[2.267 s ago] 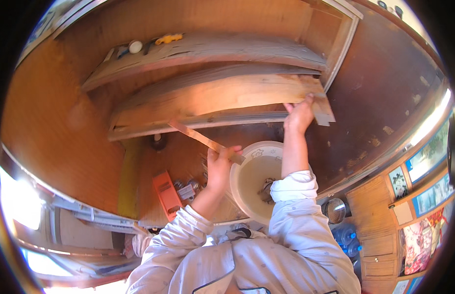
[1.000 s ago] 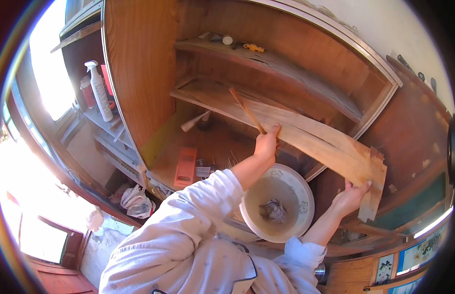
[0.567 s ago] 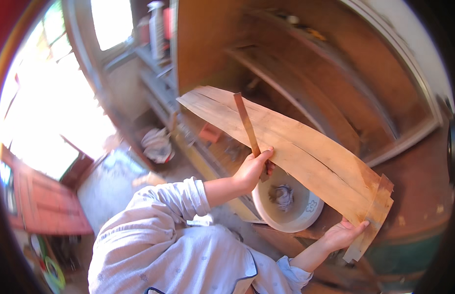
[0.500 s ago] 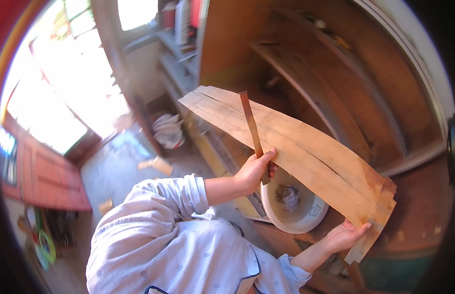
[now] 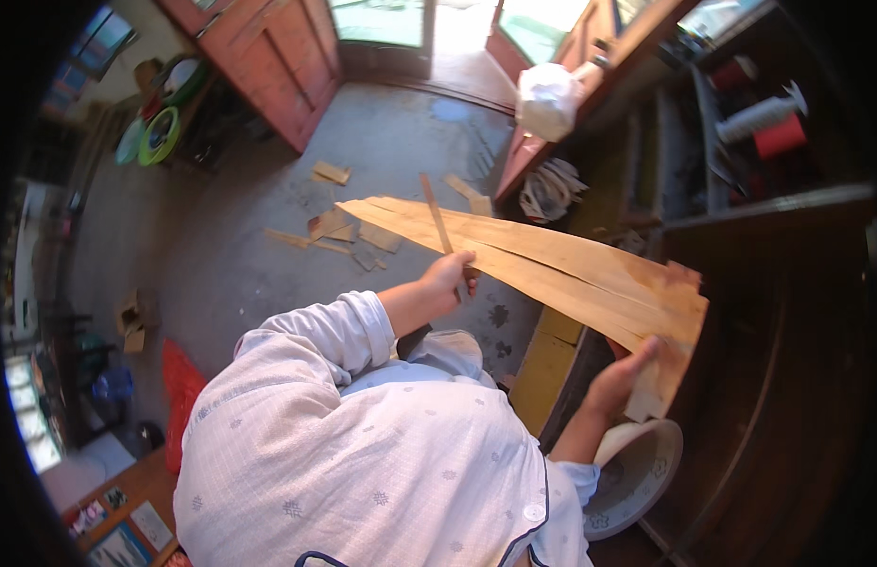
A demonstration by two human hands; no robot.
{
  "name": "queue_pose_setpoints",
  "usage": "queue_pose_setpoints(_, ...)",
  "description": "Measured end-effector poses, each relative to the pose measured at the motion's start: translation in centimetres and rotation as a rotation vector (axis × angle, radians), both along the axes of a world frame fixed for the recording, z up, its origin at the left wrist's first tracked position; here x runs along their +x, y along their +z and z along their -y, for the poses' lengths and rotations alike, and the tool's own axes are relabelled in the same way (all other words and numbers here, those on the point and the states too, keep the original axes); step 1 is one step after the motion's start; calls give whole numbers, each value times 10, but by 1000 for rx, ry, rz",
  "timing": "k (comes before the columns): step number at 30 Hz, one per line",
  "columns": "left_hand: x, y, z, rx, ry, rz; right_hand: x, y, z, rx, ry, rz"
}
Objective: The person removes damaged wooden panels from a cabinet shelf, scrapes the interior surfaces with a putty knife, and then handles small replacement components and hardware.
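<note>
A long, thin tan sheet [image 5: 561, 255], like veneer or cardboard, stretches between my hands. Lengthwise splits run through it, and it tapers toward its far left end; the right end is wide and ragged. My left hand [image 5: 448, 277] is closed around a narrow brown strip [image 5: 436, 213] that sticks up past the sheet, and it pinches the sheet's near edge as well. With thumb on top, my right hand [image 5: 620, 380] grips the wide end; its fingers are mostly hidden beneath. Below that end stands a pale round bucket [image 5: 667, 468], partly covered by my right arm.
Several tan scraps [image 5: 380, 236] lie on the grey floor [image 5: 231, 255] ahead. A red door [image 5: 278, 71] stands at the far left, dark shelves [image 5: 698, 142] at the right. A white bag [image 5: 549, 102] is near the doorway, a red bag [image 5: 180, 389] at my left.
My view and body have turned left, toward the doorway and the scraps on the floor. Both hands keep their hold on the sheet, and the strip remains in my left hand.
</note>
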State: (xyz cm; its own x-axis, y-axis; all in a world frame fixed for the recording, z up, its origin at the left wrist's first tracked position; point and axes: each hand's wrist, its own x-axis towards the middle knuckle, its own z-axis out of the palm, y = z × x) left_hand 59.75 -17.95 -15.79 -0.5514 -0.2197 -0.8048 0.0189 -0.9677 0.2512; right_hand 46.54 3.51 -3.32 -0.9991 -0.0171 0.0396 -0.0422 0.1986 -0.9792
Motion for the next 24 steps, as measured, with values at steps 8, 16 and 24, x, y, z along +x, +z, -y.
queue_pose_setpoints(8,215,-168,172,76,216,392,77,-164,152,392,962,136)
queue_pose_setpoints(16,257,-143,228,-62,-172,1102,34,-147,127,585,896,237)
queue_pose_setpoints(24,63,-210,248,-342,-297,270,-46,-36,-4,431,375,110)
